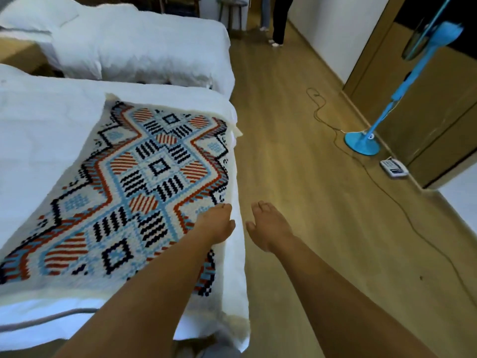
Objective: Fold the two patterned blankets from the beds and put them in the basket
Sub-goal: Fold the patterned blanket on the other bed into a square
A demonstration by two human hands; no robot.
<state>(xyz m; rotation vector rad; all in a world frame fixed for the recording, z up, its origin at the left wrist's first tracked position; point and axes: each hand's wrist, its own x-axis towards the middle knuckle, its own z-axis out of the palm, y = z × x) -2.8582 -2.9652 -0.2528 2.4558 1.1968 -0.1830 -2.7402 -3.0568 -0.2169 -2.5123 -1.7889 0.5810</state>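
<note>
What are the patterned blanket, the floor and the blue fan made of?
The patterned blanket looks like knitted or woven yarn, matte: its pattern breaks into small blocky stitches. The floor looks like wood or wood-look laminate: long light-brown planks, soft sheen. The blue fan seems smooth moulded plastic, judging by its even colour.

A patterned blanket (144, 177) lies spread flat across the near bed (38, 140). The left hand (215, 223) rests on it at the bed's floor-side edge, while the right hand (271, 226) hangs just off that edge, fingers loose and holding nothing.
</note>
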